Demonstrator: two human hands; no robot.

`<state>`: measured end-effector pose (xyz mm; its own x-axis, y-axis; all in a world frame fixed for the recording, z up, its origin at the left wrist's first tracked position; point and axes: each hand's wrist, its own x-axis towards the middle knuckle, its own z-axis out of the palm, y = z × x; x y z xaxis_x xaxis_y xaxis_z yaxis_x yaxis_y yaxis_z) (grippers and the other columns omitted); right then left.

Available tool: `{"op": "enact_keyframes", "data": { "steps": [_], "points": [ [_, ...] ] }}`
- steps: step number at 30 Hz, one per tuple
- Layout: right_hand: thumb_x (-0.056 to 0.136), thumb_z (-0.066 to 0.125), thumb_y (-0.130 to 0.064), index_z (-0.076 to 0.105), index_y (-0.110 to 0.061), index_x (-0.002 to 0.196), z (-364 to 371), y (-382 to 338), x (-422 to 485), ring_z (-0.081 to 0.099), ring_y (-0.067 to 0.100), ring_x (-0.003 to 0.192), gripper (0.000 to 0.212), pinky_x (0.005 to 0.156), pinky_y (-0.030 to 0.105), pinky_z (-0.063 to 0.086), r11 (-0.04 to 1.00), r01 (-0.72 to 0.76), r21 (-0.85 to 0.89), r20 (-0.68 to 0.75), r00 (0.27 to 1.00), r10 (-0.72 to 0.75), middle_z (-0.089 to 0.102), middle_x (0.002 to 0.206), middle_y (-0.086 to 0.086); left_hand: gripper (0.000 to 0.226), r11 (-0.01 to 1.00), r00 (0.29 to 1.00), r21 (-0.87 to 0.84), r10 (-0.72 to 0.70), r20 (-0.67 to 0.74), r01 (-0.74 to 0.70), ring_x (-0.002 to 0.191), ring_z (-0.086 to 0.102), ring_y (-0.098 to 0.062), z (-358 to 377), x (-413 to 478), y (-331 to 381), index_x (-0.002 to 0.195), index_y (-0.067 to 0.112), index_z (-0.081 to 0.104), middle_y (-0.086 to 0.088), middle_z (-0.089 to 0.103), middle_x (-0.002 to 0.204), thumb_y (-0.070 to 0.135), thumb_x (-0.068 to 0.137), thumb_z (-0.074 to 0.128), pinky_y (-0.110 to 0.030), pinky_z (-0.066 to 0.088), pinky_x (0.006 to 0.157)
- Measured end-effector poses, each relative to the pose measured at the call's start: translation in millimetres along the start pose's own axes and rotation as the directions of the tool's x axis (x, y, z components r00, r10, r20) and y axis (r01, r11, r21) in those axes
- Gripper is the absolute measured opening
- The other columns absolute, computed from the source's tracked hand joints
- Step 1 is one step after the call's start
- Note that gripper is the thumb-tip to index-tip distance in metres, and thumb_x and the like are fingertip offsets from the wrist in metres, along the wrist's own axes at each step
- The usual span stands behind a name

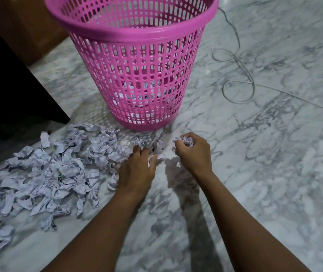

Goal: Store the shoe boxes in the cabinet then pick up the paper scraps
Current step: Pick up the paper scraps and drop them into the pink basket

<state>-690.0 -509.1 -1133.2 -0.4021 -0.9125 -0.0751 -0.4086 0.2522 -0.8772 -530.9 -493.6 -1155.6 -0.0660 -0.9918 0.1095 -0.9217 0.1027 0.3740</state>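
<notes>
Right hand (193, 152) clenched on a wad of paper scraps (187, 141), probably saving up for one drop. Left hand (137, 169) just beside it at 9 o'clock, fingers curled into the pile edge; grip: cannot tell. One pink basket (137, 28) at 12 o'clock, near for short drops. Loose scraps on the floor (255, 173): dozens, uncounted.
</notes>
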Motion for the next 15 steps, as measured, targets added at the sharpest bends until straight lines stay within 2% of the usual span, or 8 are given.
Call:
{"op": "enact_keyframes", "data": {
  "steps": [2, 4, 6, 8, 10, 12, 15],
  "points": [
    [0.075, 0.064, -0.029, 0.063, -0.019, 0.069, 2.0, -0.8, 12.6, 0.065, 0.016, 0.065, 0.012, 0.063, 0.034, 0.054, 0.997, -0.002, -0.073, 0.056, 0.998, 0.006, 0.068, 0.066, -0.004, 0.039, 0.999, 0.998, 0.029, 0.04, 0.046, -0.041, 0.096, 0.066, -0.027, 10.8, -0.4, -0.5, 0.132, 0.026, 0.051, -0.005, 0.054, 0.127, 0.043, 0.098, 0.043, -0.038, 0.055, 0.074],
    [0.076, 0.063, -0.032, 0.064, -0.02, 0.076, 7.1, -2.2, 22.3, 0.064, 0.017, 0.07, 0.012, 0.068, 0.035, 0.054, 0.986, 0.029, -0.165, 0.102, 0.995, -0.012, 0.068, 0.072, -0.005, 0.044, 0.987, 0.992, 0.122, 0.095, 0.085, -0.105, 0.09, 0.067, -0.029, 22.3, -3.5, -3.7, 0.138, 0.031, 0.047, -0.006, 0.054, 0.13, 0.044, 0.096, 0.047, -0.038, 0.056, 0.066],
    [0.079, 0.061, -0.034, 0.062, -0.021, 0.081, 13.5, -4.3, 29.8, 0.063, 0.019, 0.073, 0.013, 0.067, 0.034, 0.051, 0.966, 0.097, -0.238, 0.147, 0.987, -0.063, 0.067, 0.075, -0.005, 0.039, 0.959, 0.984, 0.228, 0.151, 0.094, -0.169, 0.081, 0.065, -0.03, 27.9, -8.8, -5.7, 0.129, 0.03, 0.055, -0.007, 0.058, 0.121, 0.044, 0.093, 0.052, -0.036, 0.053, 0.058],
    [0.082, 0.06, -0.034, 0.061, -0.025, 0.089, 20.2, -7.8, 36.1, 0.063, 0.02, 0.077, 0.011, 0.062, 0.031, 0.044, 0.935, 0.178, -0.307, 0.215, 0.97, -0.114, 0.068, 0.083, -0.006, 0.028, 0.947, 0.981, 0.26, 0.178, 0.073, -0.191, 0.076, 0.062, -0.028, 29.8, -13.8, -6.9, 0.109, 0.026, 0.063, -0.005, 0.059, 0.108, 0.043, 0.088, 0.056, -0.035, 0.048, 0.056],
    [0.086, 0.06, -0.033, 0.064, -0.029, 0.103, 27.5, -12.1, 40.5, 0.062, 0.023, 0.083, 0.018, 0.063, 0.029, 0.038, 0.888, 0.243, -0.391, 0.307, 0.944, -0.124, 0.069, 0.096, 0.0, 0.023, 0.945, 0.98, 0.257, 0.197, 0.036, -0.2, 0.073, 0.06, -0.026, 31.8, -17.6, -7.9, 0.096, 0.024, 0.063, -0.004, 0.058, 0.1, 0.042, 0.085, 0.057, -0.035, 0.044, 0.055],
    [0.089, 0.058, -0.033, 0.063, -0.031, 0.114, 35.8, -14.2, 42.3, 0.064, 0.028, 0.091, 0.026, 0.066, 0.03, 0.039, 0.829, 0.312, -0.464, 0.384, 0.914, -0.13, 0.07, 0.106, 0.006, 0.02, 0.953, 0.979, 0.231, 0.206, -0.008, -0.198, 0.072, 0.059, -0.027, 34.7, -19.0, -9.1, 0.09, 0.022, 0.063, -0.005, 0.06, 0.097, 0.041, 0.083, 0.06, -0.035, 0.044, 0.054],
    [0.091, 0.056, -0.037, 0.062, -0.032, 0.117, 46.6, -11.3, 38.5, 0.065, 0.03, 0.094, 0.027, 0.067, 0.03, 0.043, 0.794, 0.36, -0.489, 0.442, 0.888, -0.13, 0.07, 0.11, 0.009, 0.019, 0.965, 0.975, 0.176, 0.211, -0.066, -0.197, 0.07, 0.058, -0.027, 37.7, -19.8, -10.2, 0.081, 0.02, 0.063, -0.006, 0.061, 0.092, 0.038, 0.084, 0.06, -0.036, 0.045, 0.054]
  ]
}}
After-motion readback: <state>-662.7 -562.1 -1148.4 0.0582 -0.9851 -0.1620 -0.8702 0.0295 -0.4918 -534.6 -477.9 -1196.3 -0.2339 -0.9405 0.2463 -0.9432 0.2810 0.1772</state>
